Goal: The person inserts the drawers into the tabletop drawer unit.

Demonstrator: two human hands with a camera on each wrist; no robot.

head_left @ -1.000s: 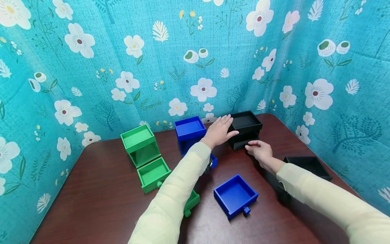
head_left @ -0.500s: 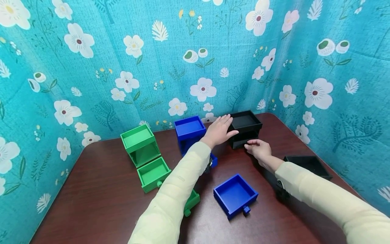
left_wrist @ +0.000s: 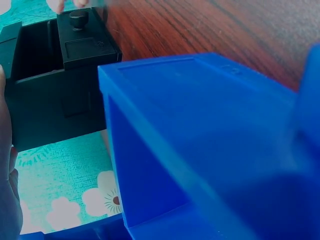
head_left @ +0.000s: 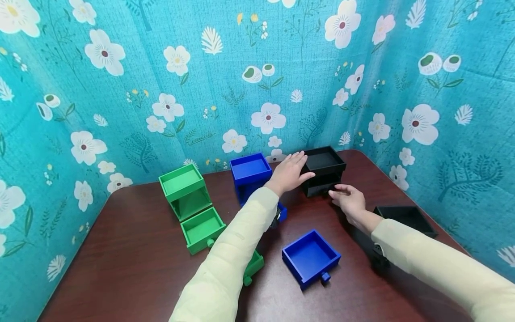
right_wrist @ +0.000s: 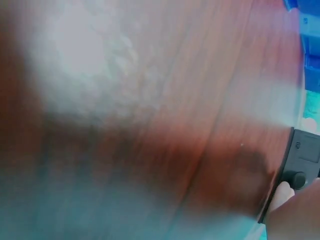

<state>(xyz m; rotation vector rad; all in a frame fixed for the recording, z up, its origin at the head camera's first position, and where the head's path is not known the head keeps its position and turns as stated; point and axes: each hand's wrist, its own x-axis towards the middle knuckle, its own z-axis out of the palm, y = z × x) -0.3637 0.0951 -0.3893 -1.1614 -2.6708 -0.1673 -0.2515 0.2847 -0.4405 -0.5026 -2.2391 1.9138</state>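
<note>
A small black drawer cabinet (head_left: 324, 160) stands at the back right of the table. Its upper slot is vacant, and its lower drawer (head_left: 316, 190) sits inside. My left hand (head_left: 290, 173) lies with extended fingers against the cabinet's left side and top edge, thumb spread. In front of the lower drawer is my right hand (head_left: 349, 203), its fingers loosely bent and holding nothing visible. The left wrist view shows the drawer's round knob (left_wrist: 78, 19) uncovered, with fingertips (left_wrist: 65, 4) just beyond it. From the right wrist, the thumb (right_wrist: 283, 192) appears close beside the knob.
A loose black drawer (head_left: 406, 219) lies at the right. A blue drawer (head_left: 311, 255) rests in front, near a blue cabinet (head_left: 251, 169). Further left stand a green cabinet (head_left: 182, 183) and a green drawer (head_left: 203, 229); another green drawer (head_left: 253, 268) is partly behind the left sleeve.
My right hand has drawn slightly back and to the right, away from the lower black drawer's front. My left hand stays in place on the cabinet.
</note>
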